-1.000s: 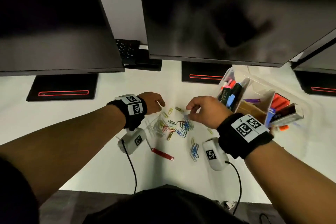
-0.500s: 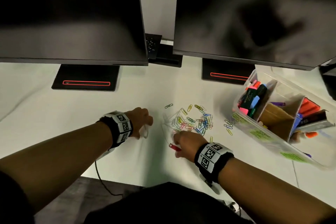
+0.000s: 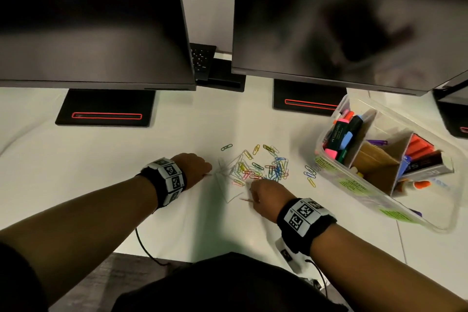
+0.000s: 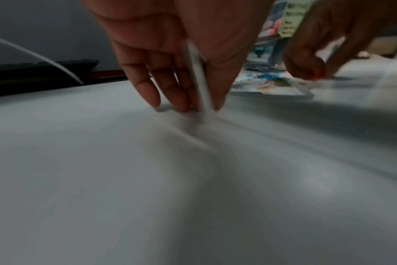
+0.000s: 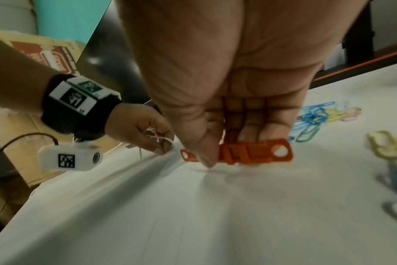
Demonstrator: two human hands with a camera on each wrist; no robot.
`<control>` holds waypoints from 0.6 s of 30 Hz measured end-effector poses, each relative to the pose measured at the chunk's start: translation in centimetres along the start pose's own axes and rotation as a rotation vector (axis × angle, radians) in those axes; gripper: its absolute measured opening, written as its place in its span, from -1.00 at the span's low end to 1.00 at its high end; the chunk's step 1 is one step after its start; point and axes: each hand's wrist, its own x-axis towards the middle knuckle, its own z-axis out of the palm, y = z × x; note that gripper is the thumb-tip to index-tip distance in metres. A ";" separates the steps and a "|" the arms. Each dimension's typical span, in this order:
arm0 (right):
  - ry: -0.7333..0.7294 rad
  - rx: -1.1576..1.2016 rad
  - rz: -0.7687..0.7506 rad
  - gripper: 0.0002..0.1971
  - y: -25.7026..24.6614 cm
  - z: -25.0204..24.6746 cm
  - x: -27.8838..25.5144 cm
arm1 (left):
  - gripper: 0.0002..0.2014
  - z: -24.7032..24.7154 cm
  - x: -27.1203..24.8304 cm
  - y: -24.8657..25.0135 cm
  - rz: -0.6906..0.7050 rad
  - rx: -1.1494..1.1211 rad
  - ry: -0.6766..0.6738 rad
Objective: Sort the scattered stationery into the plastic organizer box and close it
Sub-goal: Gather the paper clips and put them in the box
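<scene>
Left hand (image 3: 193, 169) down on the white desk (image 3: 101, 159), fingertips pinching a thin clear plastic edge (image 4: 198, 71); what that piece is, can't tell. Just right of that pinch: loose pile of coloured paper clips (image 3: 260, 167), some lying on a clear flat sheet. Right hand (image 3: 267, 196) sits at the pile's near edge, thumb and fingers clamped on an orange plastic clip (image 5: 249, 152) held flat at the desk. Well right of that grip: clear organizer box (image 3: 354, 185), lid off, highlighters (image 3: 342, 134) in its left compartment.
</scene>
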 end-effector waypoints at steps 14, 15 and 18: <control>0.223 -0.005 -0.031 -0.52 -1.1 -2.6 5.2 | -0.73 -0.8 1.0 0.6 -0.199 -0.576 0.105; 0.213 -0.023 -0.029 -0.54 -1.2 -2.9 5.7 | -0.73 -1.1 1.0 0.8 -0.211 -0.609 0.117; 0.174 -0.079 -0.007 -0.62 -1.5 -3.3 6.8 | -0.78 -1.4 1.2 1.2 -0.256 -0.891 0.146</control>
